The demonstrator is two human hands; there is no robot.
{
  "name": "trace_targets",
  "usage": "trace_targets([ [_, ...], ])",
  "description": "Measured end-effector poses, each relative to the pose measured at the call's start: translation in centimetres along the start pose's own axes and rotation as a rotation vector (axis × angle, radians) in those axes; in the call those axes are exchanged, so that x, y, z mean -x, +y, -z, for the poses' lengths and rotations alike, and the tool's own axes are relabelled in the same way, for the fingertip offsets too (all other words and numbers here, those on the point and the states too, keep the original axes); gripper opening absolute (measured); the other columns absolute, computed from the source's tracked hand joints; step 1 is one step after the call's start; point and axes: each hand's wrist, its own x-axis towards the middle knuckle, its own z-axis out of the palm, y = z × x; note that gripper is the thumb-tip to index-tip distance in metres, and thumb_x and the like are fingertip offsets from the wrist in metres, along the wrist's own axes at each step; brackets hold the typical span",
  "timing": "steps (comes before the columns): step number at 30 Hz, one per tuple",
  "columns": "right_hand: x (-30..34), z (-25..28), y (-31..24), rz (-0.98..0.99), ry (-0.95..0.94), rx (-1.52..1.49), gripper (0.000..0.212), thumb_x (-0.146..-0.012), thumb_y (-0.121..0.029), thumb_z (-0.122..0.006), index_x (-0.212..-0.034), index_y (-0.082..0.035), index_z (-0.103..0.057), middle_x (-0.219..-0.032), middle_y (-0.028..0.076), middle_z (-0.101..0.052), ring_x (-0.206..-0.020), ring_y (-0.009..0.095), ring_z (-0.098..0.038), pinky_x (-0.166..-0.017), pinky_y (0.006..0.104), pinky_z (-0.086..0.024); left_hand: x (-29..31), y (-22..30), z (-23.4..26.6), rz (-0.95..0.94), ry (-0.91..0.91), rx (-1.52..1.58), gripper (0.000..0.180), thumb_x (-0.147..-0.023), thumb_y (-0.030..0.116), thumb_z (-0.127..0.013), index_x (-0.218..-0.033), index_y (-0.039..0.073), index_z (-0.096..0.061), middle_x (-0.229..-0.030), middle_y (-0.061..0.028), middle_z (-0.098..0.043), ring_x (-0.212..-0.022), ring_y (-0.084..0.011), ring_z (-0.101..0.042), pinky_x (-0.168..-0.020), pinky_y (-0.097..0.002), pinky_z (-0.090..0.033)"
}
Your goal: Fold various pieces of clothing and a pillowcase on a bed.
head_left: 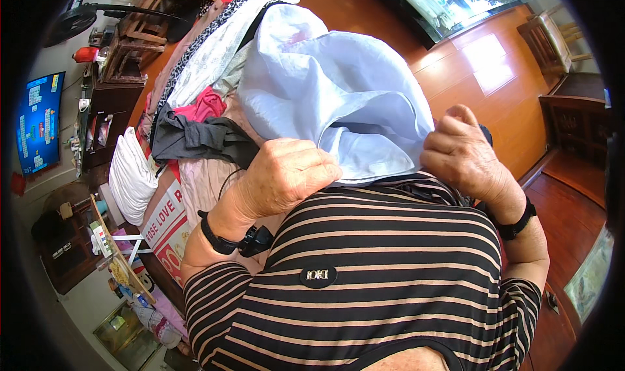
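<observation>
A pale blue shirt (pixel 338 84) hangs in front of my chest, its lower edge bunched between both fists. My left hand (pixel 286 176) is closed on the cloth's near edge at the left. My right hand (pixel 462 153) grips the same edge at the right, thumb up. Both wrists carry black bands. My striped black and tan top fills the lower picture.
A bed (pixel 195 182) lies at the left with a heap of clothes: a dark grey garment (pixel 195 140), a pink one (pixel 202 104), a patterned white one (pixel 215 45). A white pillow (pixel 130 176) sits beside it. A lit screen (pixel 39 120) stands far left. Wooden floor (pixel 495 91) and chairs lie right.
</observation>
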Motion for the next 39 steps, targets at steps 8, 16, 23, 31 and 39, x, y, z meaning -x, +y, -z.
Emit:
trace_targets([
  [8, 1.7, 1.0, 1.5, -0.285, 0.015, 0.195, 0.013, -0.069, -0.011, -0.061, -0.082, -0.008, -0.059, -0.087, 0.004, -0.053, -0.085, 0.021, -0.053, -0.080, 0.0332, -0.041, -0.3, 0.3, 0.7, 0.025, -0.034, 0.053, 0.018, -0.061, 0.003, -0.066, -0.078, 0.005, -0.061, -0.079, -0.0055, -0.065, -0.063, -0.0213, -0.059, -0.055, -0.0304, -0.046],
  [16, 1.8, 0.3, 2.1, -0.425, 0.181, 0.172, 0.020, -0.074, -0.016, -0.068, -0.090, -0.008, -0.060, -0.083, 0.005, -0.056, -0.076, 0.023, -0.058, -0.067, 0.0337, -0.046, -0.6, -0.2, 1.1, 0.024, -0.039, 0.017, 0.013, -0.066, 0.003, -0.066, -0.078, 0.005, -0.062, -0.077, -0.0072, -0.064, -0.064, -0.0222, -0.060, -0.055, -0.0298, -0.047],
  [23, 1.7, 0.9, 2.5, -0.407, 0.124, 0.112, 0.017, -0.075, -0.016, -0.066, -0.087, -0.007, -0.058, -0.088, 0.007, -0.056, -0.081, 0.024, -0.057, -0.070, 0.0345, -0.046, -0.7, -0.4, 1.2, 0.020, -0.016, 0.016, 0.016, -0.066, 0.001, -0.067, -0.080, 0.003, -0.062, -0.077, -0.0086, -0.063, -0.065, -0.0227, -0.061, -0.056, -0.0301, -0.048],
  [31, -0.3, -0.3, 1.4, -0.205, 0.157, 0.015, 0.044, -0.058, -0.018, -0.079, -0.096, -0.012, -0.058, -0.114, 0.008, -0.054, -0.111, 0.028, -0.048, -0.096, 0.0431, -0.038, -1.0, -0.6, 0.8, 0.037, 0.008, 0.031, 0.020, -0.065, -0.003, -0.067, -0.082, 0.004, -0.061, -0.076, -0.0088, -0.063, -0.066, -0.0239, -0.061, -0.057, -0.0306, -0.047],
  [39, -1.3, -2.0, 0.9, -0.156, 0.257, -0.088, 0.022, -0.072, -0.006, -0.067, -0.092, -0.008, -0.057, -0.077, 0.005, -0.059, -0.075, 0.023, -0.059, -0.085, 0.0376, -0.045, -2.0, -0.1, 1.7, 0.484, -0.082, 0.360, 0.014, -0.074, 0.005, -0.069, -0.084, 0.000, -0.061, -0.070, -0.0076, -0.060, -0.062, -0.0145, -0.058, -0.055, -0.0259, -0.045],
])
